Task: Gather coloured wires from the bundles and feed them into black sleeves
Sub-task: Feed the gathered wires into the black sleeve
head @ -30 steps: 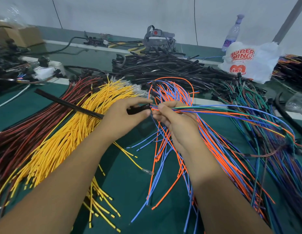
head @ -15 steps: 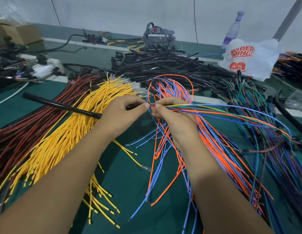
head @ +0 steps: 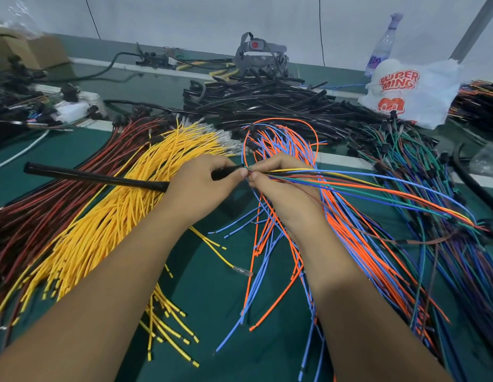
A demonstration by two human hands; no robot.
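You see a black sleeve (head: 96, 178) crossing yellow wires (head: 110, 216); left of those, dark red wires (head: 47, 199); right, orange and blue wires (head: 281, 144) on the green mat (head: 220, 285).

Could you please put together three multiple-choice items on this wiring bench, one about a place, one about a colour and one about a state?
1. Where does the white plastic bag with red lettering sit?
A. far right of the bench
B. near left corner
C. under the yellow wires

2. What colour is the wire bundle lying under the left forearm?
A. green
B. yellow
C. white

3. What is the left hand doing?
A. resting flat
B. gripping the long black sleeve
C. lifting a bottle

Answers: 1 A, the bag lies at the far right beside the clear bottle. 2 B, those wires are yellow. 3 B, its fingers curl round the sleeve's end while the right hand pinches the mixed coloured wires at its mouth.
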